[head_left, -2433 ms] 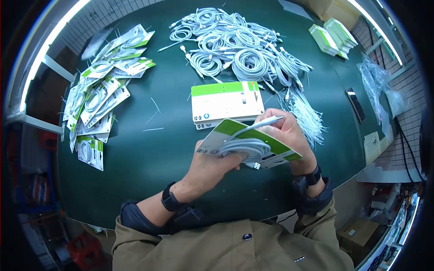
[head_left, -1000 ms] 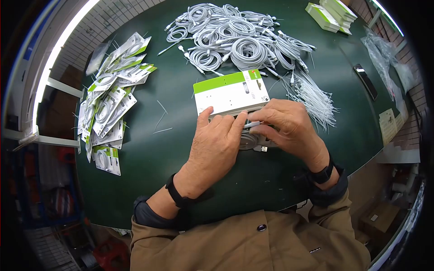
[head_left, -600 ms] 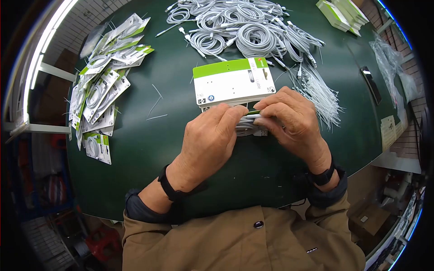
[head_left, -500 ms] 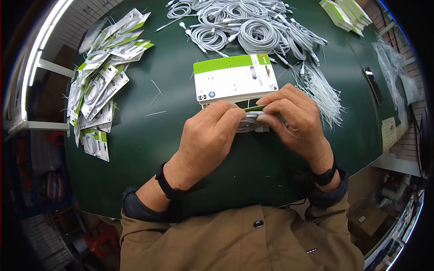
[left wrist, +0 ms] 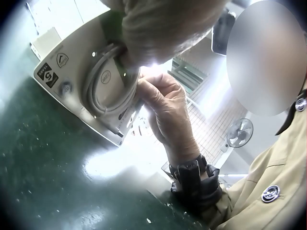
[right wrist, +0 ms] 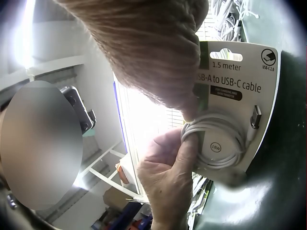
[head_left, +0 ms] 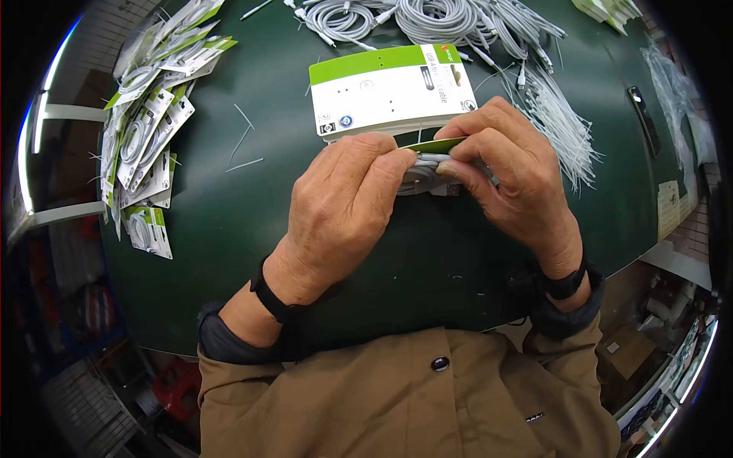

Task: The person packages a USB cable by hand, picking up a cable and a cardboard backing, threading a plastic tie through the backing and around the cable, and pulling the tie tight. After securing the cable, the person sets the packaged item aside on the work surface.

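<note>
Both hands pinch a printed card [right wrist: 268, 81] with a coiled white cable [right wrist: 223, 160] lying against its face, as the right wrist view shows. In the head view the left hand [head_left: 343, 206] grips the card and cable from the left, the right hand [head_left: 519, 172] from the right, with fingertips close together at the green edge [head_left: 435, 145]. A metal USB plug [right wrist: 255, 117] lies on the card near its slotted end. Just beyond the hands sits a stack of green and white cards [head_left: 366, 95]. What the fingertips cover is hidden.
Carded cables [head_left: 145, 137] are heaped at the left. Coiled cables [head_left: 435, 19] fill the far side, with a bundle of white ties [head_left: 561, 126] near the right hand. A phone [head_left: 644, 120] and plastic film [head_left: 676, 91] lie at the right.
Since the oldest frame, the card has turned from facing up to nearly edge-on, and both hands have come together at its upper edge. Lately the head view has shifted; the grip looks much the same.
</note>
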